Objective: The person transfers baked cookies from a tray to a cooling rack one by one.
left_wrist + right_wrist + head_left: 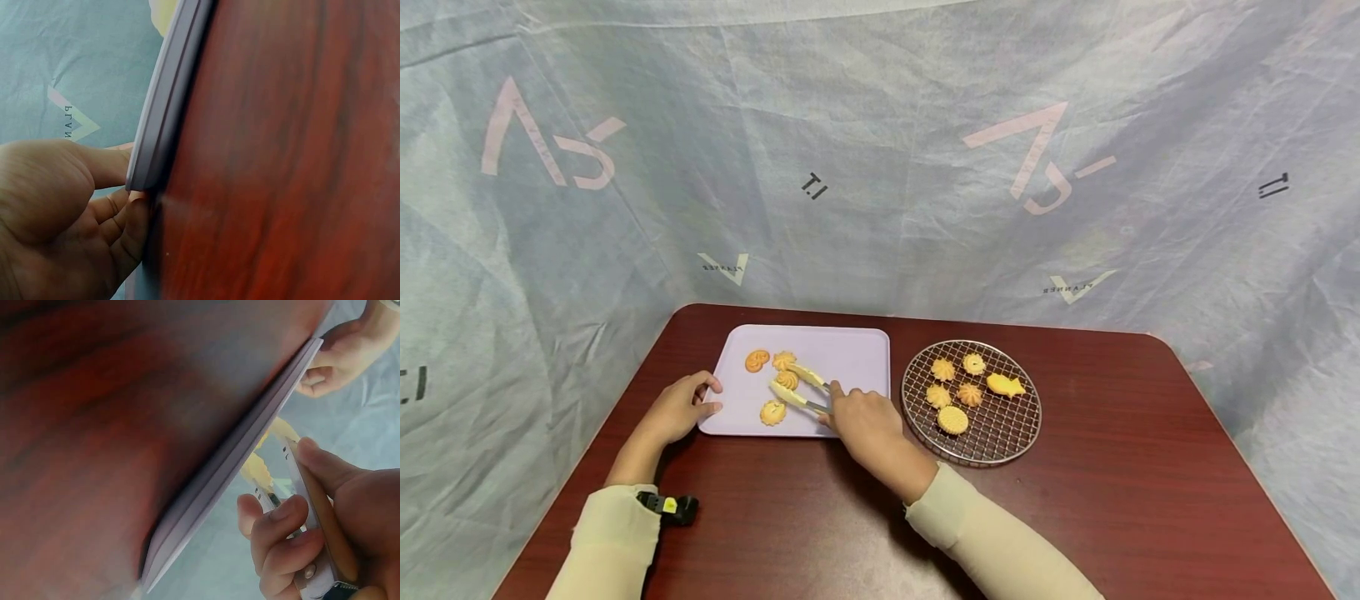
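Observation:
A pale lilac tray (853, 354) lies on the table, its left edge gripped by my left hand (677, 410). In the left wrist view, the thumb is over the tray rim (156, 125) and the fingers are below it. My right hand (871, 425) holds metal tongs with cream tips (786, 392). The tips stand on either side of a swirled cookie (786, 380) on the tray. Around it lie a pretzel-shaped cookie (757, 360), a flower-shaped cookie (784, 359) and a scalloped cookie (772, 412). Fingers curl round the tongs (312, 506) in the right wrist view.
Right of the tray stands a round wire rack (1000, 442) bearing several cookies, among them a fish-shaped one (1004, 384) and a round one (952, 420). The dark red table (1112, 467) backs onto a grey cloth (880, 167).

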A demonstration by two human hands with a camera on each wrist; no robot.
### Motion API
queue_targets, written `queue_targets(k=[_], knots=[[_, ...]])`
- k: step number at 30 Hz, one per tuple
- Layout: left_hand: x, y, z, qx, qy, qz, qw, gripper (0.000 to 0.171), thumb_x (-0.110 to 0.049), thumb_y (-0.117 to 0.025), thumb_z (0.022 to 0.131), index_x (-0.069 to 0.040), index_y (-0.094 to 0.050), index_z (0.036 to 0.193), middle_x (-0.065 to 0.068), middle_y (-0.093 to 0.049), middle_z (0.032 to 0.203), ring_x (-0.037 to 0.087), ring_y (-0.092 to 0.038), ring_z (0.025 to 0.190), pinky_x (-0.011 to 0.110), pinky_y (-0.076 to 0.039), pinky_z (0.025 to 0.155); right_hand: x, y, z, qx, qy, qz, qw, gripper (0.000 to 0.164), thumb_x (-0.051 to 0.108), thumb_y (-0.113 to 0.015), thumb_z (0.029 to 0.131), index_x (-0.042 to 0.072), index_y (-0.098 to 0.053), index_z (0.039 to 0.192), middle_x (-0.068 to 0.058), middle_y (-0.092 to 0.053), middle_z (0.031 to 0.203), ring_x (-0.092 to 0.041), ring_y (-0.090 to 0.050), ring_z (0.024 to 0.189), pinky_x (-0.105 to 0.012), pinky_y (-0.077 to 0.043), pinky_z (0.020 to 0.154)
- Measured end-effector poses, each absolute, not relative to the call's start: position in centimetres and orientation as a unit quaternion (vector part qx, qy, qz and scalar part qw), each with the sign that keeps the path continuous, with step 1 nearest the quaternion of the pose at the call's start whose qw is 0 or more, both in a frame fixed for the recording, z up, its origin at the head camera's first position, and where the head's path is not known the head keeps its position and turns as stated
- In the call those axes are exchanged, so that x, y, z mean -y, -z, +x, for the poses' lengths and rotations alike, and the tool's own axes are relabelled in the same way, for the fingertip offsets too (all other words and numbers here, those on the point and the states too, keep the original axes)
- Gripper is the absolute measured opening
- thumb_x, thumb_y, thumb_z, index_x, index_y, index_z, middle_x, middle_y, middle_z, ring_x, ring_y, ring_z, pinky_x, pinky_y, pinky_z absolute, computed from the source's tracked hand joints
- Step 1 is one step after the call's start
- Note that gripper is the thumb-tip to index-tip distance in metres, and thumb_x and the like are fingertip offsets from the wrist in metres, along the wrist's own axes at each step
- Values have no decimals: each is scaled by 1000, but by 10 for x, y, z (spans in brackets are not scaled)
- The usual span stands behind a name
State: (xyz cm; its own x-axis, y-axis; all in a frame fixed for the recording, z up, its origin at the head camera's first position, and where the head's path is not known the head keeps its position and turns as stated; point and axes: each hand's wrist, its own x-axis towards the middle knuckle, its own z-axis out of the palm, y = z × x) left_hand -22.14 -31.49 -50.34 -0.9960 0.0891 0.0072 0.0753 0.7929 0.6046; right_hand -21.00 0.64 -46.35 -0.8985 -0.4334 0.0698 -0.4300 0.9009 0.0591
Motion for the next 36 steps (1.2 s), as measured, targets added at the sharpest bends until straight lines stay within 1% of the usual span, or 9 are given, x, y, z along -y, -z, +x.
queue_targets(k=[7,14,23,25,31,36], knots=[[315,504,-221,-947,-318,41,10,18,-3,-73,93,-4,-62,108,10,-54,90,22,-49,75,36,-41,66,-12,458,-209,973,11,225,43,64,59,-61,96,20,-58,147,-7,-74,93,-25,-67,69,-36,-51,54],[315,503,-220,-946,-321,40,6,19,-3,-73,93,-4,-62,108,10,-54,89,21,-49,75,36,-40,66,-24,451,-204,973,-5,229,35,64,60,-60,96,21,-57,147,-8,-74,95,-26,-69,73,-37,-51,54],[316,503,-219,-946,-321,46,5,19,-4,-74,93,-4,-62,108,11,-54,90,21,-49,75,36,-40,66,-50,447,-192,970,-14,237,50,63,60,-60,96,21,-58,146,-9,-74,97,-25,-70,72,-36,-51,51],[315,503,-219,-946,-320,45,5,19,-3,-73,92,-4,-62,108,10,-54,90,21,-49,75,36,-40,66,-58,446,-188,971,-22,234,51,63,60,-60,96,22,-58,146,-9,-74,99,-26,-70,73,-36,-51,51],[315,500,-219,-946,-321,47,4,19,-4,-74,93,-4,-62,108,10,-54,90,21,-49,75,37,-40,66,-85,444,-178,969,-64,231,58,64,56,-63,96,17,-58,146,-14,-74,108,-31,-71,77,-39,-54,54],[315,500,-219,-947,-319,45,6,19,-4,-73,93,-3,-62,108,11,-54,90,21,-49,76,37,-40,66,-109,446,-171,968,-77,223,87,61,53,-67,95,17,-60,143,-13,-74,99,-32,-68,66,-38,-51,50]])
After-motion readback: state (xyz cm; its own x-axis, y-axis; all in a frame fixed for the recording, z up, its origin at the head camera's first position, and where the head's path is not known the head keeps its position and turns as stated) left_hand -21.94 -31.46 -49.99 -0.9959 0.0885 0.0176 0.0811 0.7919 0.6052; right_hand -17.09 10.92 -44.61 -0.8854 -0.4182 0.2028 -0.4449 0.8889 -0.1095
